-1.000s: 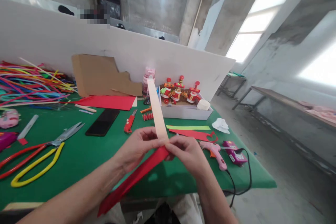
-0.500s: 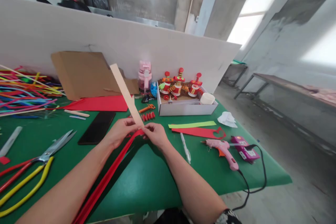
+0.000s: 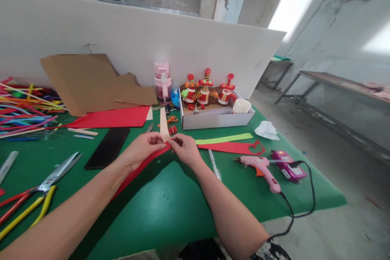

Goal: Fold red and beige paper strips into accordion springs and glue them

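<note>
Red strip [image 3: 141, 166] and cream strip [image 3: 163, 124]: we're pinching where they're meeting mid-frame, left hand [image 3: 148, 148] and right hand [image 3: 186, 150] fingers clamped; uneven tugging might be skewing them soon.

Smooth green worktop [image 3: 158, 219], glossy toward the near edge. Along the far edge: matt brown cardboard [image 3: 88, 83], translucent pink plastic bottle [image 3: 162, 81]. Between these edges: matt, paper-like pale strip [image 3: 164, 125] and red strip [image 3: 138, 170]. Toward the left edge: shiny metal-bladed shears [image 3: 46, 187]. Toward the right edge: smooth plastic glue gun [image 3: 260, 166], crumpled white paper [image 3: 266, 130].
</note>
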The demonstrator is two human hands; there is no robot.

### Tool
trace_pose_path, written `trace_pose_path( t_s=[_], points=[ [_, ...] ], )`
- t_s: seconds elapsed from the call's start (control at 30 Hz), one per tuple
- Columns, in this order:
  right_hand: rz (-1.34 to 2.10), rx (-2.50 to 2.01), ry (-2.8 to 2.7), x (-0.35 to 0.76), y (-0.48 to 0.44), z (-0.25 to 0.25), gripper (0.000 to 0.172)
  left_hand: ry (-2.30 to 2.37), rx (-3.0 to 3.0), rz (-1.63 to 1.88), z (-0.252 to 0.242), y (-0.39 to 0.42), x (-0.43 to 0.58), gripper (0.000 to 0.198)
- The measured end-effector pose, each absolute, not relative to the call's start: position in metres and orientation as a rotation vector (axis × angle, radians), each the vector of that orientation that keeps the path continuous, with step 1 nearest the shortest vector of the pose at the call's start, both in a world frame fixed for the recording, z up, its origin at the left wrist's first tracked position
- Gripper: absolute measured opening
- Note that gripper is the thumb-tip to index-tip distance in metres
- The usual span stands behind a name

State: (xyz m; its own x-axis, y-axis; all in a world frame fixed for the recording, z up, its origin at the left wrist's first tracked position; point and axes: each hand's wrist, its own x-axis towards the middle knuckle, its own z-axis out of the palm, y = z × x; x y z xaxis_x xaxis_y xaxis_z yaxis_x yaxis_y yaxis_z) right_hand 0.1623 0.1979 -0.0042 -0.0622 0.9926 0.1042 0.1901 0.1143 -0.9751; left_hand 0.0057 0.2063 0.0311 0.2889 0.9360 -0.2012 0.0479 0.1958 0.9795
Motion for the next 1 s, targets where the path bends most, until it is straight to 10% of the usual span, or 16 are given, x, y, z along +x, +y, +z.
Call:
trace_pose_path(
  t_s=[1.0],
  points=[
    [1.461,-1.172,-0.830,0.145,0.191,-0.017,0.011,1.429,1.518,1.063,-0.001,0.201,0.000,0.031]
  ],
)
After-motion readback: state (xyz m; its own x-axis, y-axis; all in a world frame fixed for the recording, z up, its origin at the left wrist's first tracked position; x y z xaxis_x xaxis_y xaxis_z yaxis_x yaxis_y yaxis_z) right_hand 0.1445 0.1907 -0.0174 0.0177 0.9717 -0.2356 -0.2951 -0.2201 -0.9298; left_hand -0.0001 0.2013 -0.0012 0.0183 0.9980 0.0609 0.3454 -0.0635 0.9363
